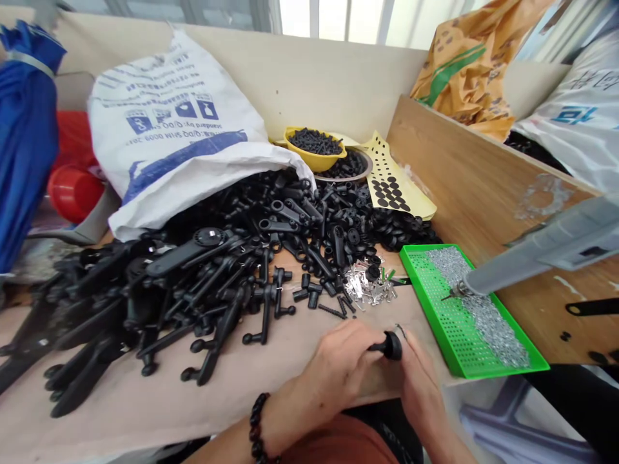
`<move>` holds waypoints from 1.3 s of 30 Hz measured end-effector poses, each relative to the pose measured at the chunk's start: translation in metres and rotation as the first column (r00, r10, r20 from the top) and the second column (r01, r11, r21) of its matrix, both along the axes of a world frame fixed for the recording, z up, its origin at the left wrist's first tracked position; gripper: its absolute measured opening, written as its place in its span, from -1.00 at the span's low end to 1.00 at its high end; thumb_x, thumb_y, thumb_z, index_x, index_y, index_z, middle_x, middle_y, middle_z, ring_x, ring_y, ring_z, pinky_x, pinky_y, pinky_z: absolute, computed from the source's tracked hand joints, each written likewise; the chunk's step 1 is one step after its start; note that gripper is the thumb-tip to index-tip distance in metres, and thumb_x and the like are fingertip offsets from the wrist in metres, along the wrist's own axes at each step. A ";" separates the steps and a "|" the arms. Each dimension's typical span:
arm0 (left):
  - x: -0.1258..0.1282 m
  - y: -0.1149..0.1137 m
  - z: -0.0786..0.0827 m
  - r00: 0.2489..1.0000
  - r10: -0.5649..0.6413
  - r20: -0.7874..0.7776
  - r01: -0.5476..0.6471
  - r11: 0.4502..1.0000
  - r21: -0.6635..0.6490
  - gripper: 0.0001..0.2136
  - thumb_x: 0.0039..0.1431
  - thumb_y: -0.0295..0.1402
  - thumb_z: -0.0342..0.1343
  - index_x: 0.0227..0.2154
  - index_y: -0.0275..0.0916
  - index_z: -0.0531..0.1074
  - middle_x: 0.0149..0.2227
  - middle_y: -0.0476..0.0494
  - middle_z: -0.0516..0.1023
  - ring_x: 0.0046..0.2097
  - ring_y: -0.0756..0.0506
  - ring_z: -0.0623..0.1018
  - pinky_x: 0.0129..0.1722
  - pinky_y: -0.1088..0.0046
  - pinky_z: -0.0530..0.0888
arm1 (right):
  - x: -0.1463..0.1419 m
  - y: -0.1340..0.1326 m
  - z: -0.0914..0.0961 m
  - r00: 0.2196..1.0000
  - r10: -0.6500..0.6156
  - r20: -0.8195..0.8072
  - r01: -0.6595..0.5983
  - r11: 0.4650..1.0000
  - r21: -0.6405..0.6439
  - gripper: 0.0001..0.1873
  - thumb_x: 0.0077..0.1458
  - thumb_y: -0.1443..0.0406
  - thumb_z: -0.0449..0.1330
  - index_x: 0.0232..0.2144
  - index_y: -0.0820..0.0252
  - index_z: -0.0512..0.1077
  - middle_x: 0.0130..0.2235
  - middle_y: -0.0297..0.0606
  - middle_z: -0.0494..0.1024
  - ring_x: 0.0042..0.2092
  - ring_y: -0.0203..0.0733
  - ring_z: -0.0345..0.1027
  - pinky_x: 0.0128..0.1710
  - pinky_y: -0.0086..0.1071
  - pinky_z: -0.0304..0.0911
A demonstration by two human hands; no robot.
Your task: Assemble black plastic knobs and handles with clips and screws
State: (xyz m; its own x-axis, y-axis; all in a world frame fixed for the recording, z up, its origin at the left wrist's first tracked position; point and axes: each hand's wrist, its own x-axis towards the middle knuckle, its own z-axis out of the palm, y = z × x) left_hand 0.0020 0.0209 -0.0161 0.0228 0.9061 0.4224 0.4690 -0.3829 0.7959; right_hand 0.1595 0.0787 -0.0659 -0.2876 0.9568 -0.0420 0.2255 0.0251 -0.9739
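Near the table's front edge, my left hand is closed around a black plastic part with a round, cup-like end. Facing it, my right hand is closed too, its fingertips by a small thin metal piece that looks like a clip. Whether that piece touches the black part I cannot tell. Just beyond my hands lie a pile of small silver metal clips, a few short black tubes and ribbed black pins. Black plastic crank handles are heaped to the left.
A green perforated tray of small screws stands right, under a grey electric screwdriver. Behind the heap are a white sack, a yellow basket of black pins and a sticker sheet. A wooden partition bounds the right side.
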 end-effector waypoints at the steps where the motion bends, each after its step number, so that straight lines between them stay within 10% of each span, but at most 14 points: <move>1: -0.001 0.001 0.001 1.000 -0.018 -0.025 0.018 1.000 0.020 -0.82 0.26 -0.51 -0.08 -0.24 -0.32 0.43 -0.30 -0.19 0.53 -0.26 -0.08 0.46 -0.22 0.43 0.40 | 0.001 0.000 -0.002 1.000 -0.023 -0.004 0.023 1.000 -0.015 -0.62 0.11 -0.04 0.08 -0.32 0.09 0.48 -0.35 -0.24 0.51 -0.26 -0.08 0.36 -0.28 -0.31 0.30; 10: 0.004 0.003 0.001 0.997 0.057 0.053 -0.057 0.998 -0.002 -0.87 0.27 -0.45 -0.02 -0.21 -0.28 0.42 -0.34 -0.13 0.52 -0.30 -0.03 0.50 -0.28 0.51 0.44 | 0.001 -0.006 -0.012 0.977 -0.209 -0.028 0.207 0.976 -0.073 -0.54 -0.02 -0.07 0.19 -0.19 0.09 0.48 -0.14 -0.22 0.51 -0.06 -0.04 0.31 -0.15 -0.29 0.27; 17: 0.002 0.002 0.001 0.989 -0.042 -0.140 0.054 0.994 0.090 -0.78 0.28 -0.52 -0.14 -0.10 -0.25 0.33 -0.26 -0.15 0.50 -0.22 -0.07 0.46 -0.16 0.40 0.42 | -0.015 -0.003 0.021 0.945 0.016 -0.326 -0.112 0.955 -0.276 -0.56 0.04 -0.06 0.13 -0.59 0.14 0.30 -0.56 -0.38 0.25 -0.48 -0.25 0.07 -0.48 -0.39 0.10; 23: 0.002 0.003 0.010 0.988 0.150 0.044 -0.145 0.985 -0.098 -0.88 0.24 -0.34 0.05 -0.26 -0.26 0.42 -0.47 -0.01 0.49 -0.47 0.01 0.45 -0.47 0.58 0.40 | -0.007 -0.003 0.015 0.987 -0.094 -0.131 0.069 0.981 -0.181 -0.64 0.03 -0.06 0.14 -0.47 0.09 0.40 -0.47 -0.31 0.37 -0.38 -0.15 0.21 -0.37 -0.34 0.18; 29: -0.002 0.005 0.008 0.959 -0.048 -0.279 0.097 0.981 0.167 -0.79 0.27 -0.52 -0.13 -0.27 -0.29 0.43 -0.31 -0.20 0.51 -0.26 -0.09 0.47 -0.22 0.40 0.43 | -0.012 0.001 0.032 0.953 0.111 -0.283 -0.178 0.959 -0.221 -0.48 0.10 -0.11 0.03 -0.64 0.13 0.25 -0.59 -0.37 0.23 -0.52 -0.25 0.06 -0.50 -0.39 0.09; 35: -0.003 0.006 0.010 0.995 0.101 -0.025 -0.103 0.991 -0.083 -0.90 0.24 -0.39 0.05 -0.23 -0.27 0.42 -0.42 -0.05 0.53 -0.43 0.00 0.48 -0.40 0.56 0.42 | -0.012 0.000 0.025 0.987 0.055 -0.148 -0.078 0.985 -0.151 -0.54 0.14 -0.08 0.01 -0.56 0.12 0.27 -0.53 -0.37 0.25 -0.44 -0.22 0.13 -0.42 -0.38 0.09; 39: -0.002 0.008 0.009 0.998 0.006 -0.068 -0.004 0.999 0.036 -0.88 0.26 -0.49 -0.02 -0.28 -0.27 0.42 -0.37 -0.10 0.56 -0.32 -0.04 0.51 -0.28 0.50 0.44 | -0.015 0.002 0.030 0.962 0.056 -0.265 -0.125 0.960 -0.251 -0.52 0.06 -0.10 0.07 -0.63 0.12 0.19 -0.57 -0.39 0.19 -0.48 -0.25 0.04 -0.47 -0.39 0.06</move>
State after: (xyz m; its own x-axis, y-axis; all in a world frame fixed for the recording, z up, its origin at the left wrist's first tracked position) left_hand 0.0002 0.0291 -0.0074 0.0481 0.8908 0.4518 0.5235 -0.4077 0.7481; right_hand 0.1446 0.0810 -0.0362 -0.4066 0.8907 -0.2032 -0.0206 -0.2313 -0.9727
